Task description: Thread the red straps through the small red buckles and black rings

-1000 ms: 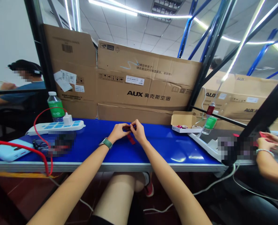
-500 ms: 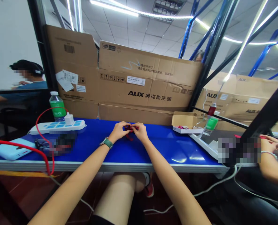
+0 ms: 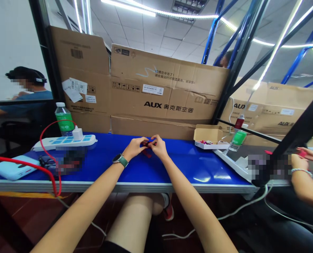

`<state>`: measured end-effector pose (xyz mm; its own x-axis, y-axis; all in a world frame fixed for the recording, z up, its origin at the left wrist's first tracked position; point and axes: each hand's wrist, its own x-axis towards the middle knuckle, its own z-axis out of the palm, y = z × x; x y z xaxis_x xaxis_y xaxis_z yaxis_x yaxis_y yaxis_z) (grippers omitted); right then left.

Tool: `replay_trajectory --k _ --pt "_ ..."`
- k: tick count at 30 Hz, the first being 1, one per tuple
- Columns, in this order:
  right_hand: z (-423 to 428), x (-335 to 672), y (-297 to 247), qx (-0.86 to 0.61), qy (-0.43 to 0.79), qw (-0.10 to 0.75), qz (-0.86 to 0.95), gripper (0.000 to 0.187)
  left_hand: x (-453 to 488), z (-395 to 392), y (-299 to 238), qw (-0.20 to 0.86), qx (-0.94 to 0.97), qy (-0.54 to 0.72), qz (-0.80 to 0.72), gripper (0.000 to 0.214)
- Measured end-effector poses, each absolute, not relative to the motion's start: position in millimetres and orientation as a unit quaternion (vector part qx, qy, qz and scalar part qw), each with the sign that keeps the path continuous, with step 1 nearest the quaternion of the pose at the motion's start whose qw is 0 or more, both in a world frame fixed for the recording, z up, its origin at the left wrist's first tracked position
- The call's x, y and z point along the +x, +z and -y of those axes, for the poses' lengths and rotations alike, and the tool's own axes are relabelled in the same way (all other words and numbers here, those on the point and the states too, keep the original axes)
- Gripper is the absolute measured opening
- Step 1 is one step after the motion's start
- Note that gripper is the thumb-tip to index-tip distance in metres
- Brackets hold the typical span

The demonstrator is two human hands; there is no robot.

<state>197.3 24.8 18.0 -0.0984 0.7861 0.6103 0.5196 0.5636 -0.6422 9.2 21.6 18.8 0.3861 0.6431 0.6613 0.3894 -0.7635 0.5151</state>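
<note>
My left hand (image 3: 134,148), with a green-strapped watch on the wrist, is closed around the near side of a small red ribbon-like piece (image 3: 147,154). From the other side, my right hand (image 3: 160,147) pinches the same piece between thumb and fingers. A strip of it hangs below the fingertips, just over the blue tabletop (image 3: 145,172). The fingers cover most of the piece, so its exact kind does not show.
An open cardboard box (image 3: 209,144) holds small red and white items at the back right. On the left lie a power strip (image 3: 64,141), a light-blue power bank (image 3: 15,168) and a red cable (image 3: 44,169). A co-worker's hand (image 3: 300,161) is far right.
My right hand's fingers have lifted slightly and shifted their pinch on the red piece. The left hand has stayed nearly in place, its wrist turned slightly so the watch face shows.
</note>
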Motion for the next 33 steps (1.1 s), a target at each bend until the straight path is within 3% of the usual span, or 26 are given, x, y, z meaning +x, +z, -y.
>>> replay_trajectory --k 6,13,20,23,33 --pt "-26.7 201.2 16.6 -0.439 0.217 0.526 0.695 0.035 9.9 -17.7 22.7 0.127 0.824 0.463 -0.302 0.027" --pt "-28.7 205.3 18.5 -0.395 0.29 0.553 0.674 0.04 13.9 -28.3 14.3 0.265 0.752 0.529 -0.29 0.027" --pt "-21.4 202.2 25.2 -0.325 0.147 0.501 0.789 0.04 13.5 -31.2 14.5 0.376 0.66 0.57 -0.312 0.043" --pt "-21.2 201.8 24.2 -0.332 0.154 0.501 0.784 0.034 11.3 -29.8 16.2 0.437 0.609 0.588 -0.304 0.043" --pt "-24.1 203.0 22.2 -0.319 0.158 0.51 0.783 0.04 8.1 -32.1 13.4 0.557 0.538 0.567 -0.282 0.034"
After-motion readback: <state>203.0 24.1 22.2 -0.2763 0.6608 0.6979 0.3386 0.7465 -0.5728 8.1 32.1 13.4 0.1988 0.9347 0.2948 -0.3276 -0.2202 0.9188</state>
